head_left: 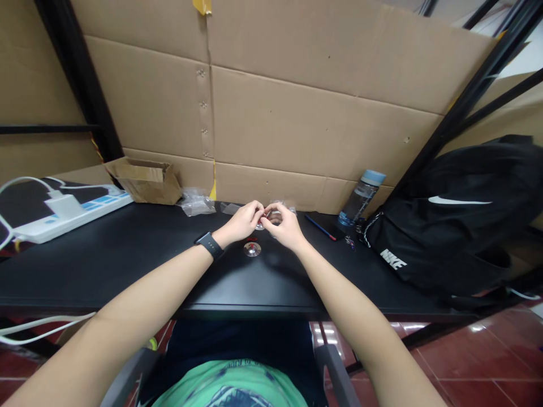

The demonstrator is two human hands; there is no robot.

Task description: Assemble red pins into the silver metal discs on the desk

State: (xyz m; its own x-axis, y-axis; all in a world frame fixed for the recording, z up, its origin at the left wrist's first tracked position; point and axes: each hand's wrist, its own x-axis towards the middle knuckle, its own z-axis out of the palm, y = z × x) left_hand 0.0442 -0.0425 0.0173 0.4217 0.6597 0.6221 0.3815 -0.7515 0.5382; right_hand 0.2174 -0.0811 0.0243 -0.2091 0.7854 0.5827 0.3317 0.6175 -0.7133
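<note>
My left hand, with a black watch on its wrist, meets my right hand above the middle of the black table. Both sets of fingers are pinched around a small shiny piece with some red on it, mostly hidden by the fingers. Just below the hands, a round silver metal disc lies on the table. A small red loop rests at its far edge. Clear plastic packaging shows partly behind my right hand.
An open cardboard box and a clear plastic bag stand left, beside a white power strip. On the right are a pen, a water bottle and a black backpack. A cardboard wall closes the back.
</note>
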